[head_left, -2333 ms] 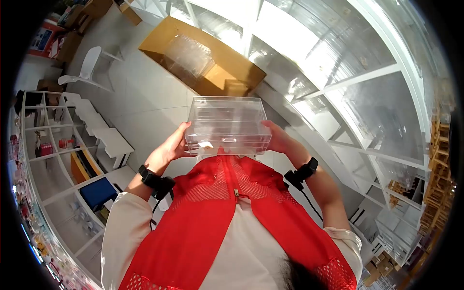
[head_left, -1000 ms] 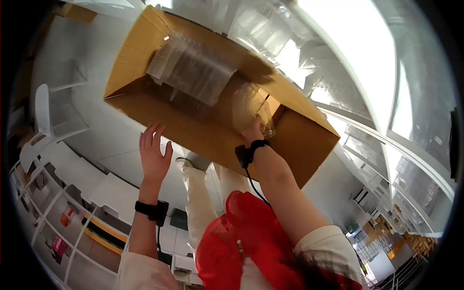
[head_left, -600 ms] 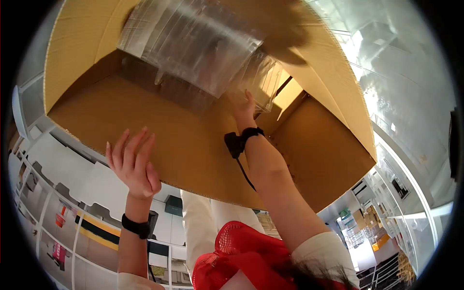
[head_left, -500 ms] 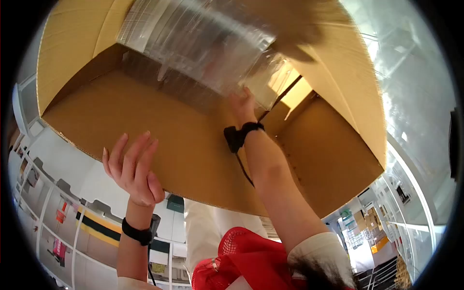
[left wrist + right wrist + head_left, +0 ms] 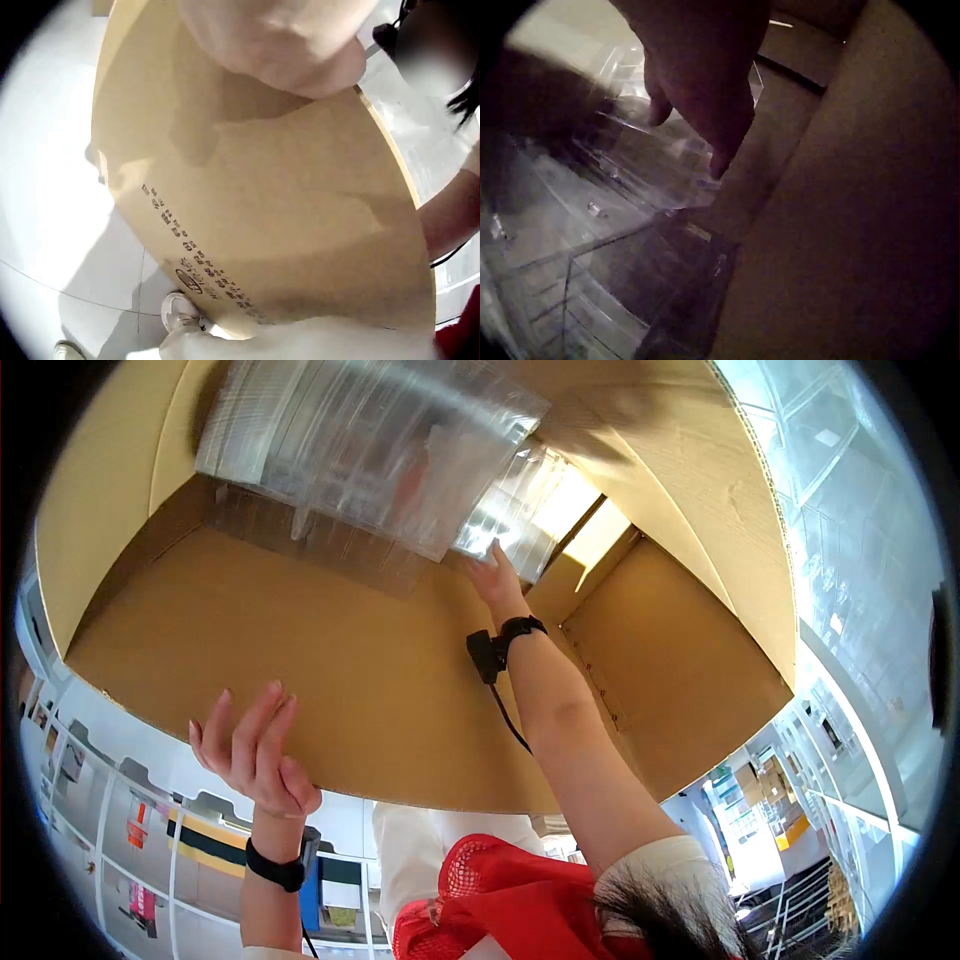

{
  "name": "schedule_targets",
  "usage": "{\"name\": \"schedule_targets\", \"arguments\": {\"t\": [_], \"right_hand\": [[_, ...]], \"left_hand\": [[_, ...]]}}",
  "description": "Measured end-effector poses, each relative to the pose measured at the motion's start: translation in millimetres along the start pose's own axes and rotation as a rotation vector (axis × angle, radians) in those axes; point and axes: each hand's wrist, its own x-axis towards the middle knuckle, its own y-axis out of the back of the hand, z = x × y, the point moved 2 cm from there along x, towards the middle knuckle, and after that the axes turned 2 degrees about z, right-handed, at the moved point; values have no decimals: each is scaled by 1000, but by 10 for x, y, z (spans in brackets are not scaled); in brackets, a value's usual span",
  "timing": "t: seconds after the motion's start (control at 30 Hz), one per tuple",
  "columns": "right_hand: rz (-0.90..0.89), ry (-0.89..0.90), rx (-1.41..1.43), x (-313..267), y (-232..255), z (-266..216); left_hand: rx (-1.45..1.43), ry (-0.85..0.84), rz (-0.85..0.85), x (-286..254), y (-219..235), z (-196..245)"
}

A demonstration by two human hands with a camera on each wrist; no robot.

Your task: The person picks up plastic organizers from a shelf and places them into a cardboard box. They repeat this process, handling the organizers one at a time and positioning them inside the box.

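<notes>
My right hand [image 5: 493,580] reaches down inside a large cardboard box [image 5: 400,660]. Its thumb and fingers are extended at the near edge of a clear plastic drawer box [image 5: 512,525], and they overlap that box in the right wrist view. Left of it, several clear plastic boxes [image 5: 370,450] are stacked against the carton's far side. My left hand [image 5: 255,755] hovers at the carton's near left rim, fingers loosely bent and holding nothing. In the left wrist view, the carton's printed outer wall [image 5: 262,202] lies beneath that hand.
White shelving with clear plastic goods [image 5: 850,540] stands along the right. A white wire rack [image 5: 160,850] with coloured items is at the lower left. The person's shoe [image 5: 178,311] stands on the tiled floor close to the carton.
The clear drawer box, held before the chest at first, is now inside the carton beside the stacked boxes. The head view has come closer over the carton, and the left hand has dropped lower.
</notes>
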Motion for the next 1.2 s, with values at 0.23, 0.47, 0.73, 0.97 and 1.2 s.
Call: {"name": "schedule_targets", "arguments": {"t": [0.23, 0.47, 0.73, 0.97, 1.2], "right_hand": [[134, 234, -60, 602, -117, -22], [-41, -74, -332, 504, -46, -111], [202, 329, -873, -15, -323, -984], [123, 332, -1490, 271, -142, -1257], [-106, 369, -1677, -795, -477, -1085]], "left_hand": [[14, -38, -3, 27, 18, -21], [64, -66, -58, 25, 48, -31], [35, -59, -55, 36, 43, -33], [53, -54, 6, 89, -2, 5], [-6, -95, 86, 159, 60, 74]]}}
